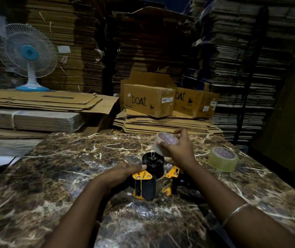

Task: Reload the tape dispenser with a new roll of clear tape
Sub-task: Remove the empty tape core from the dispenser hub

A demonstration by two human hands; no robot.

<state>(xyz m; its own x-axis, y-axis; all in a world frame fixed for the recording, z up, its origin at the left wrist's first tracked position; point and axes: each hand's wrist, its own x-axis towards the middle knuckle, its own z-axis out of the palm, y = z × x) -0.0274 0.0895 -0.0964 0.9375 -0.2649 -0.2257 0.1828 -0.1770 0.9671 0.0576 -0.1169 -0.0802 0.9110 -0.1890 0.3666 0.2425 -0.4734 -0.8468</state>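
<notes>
A yellow and black tape dispenser [153, 183] lies on the marble table [57, 169], its black hub [153, 161] pointing up and bare. My left hand [125, 173] presses on the dispenser's left side, fingertips against the yellow plate. My right hand [178, 147] holds a roll of clear tape [164, 143] tilted just above and behind the hub. A second roll of clear tape [223, 159] lies flat on the table to the right.
Crinkled clear plastic film [143, 212] lies on the table in front of the dispenser. Beyond the table's far edge stand two cardboard boxes [149, 100] on flattened cartons, tall cardboard stacks, and a white and blue fan [26, 54] at the left.
</notes>
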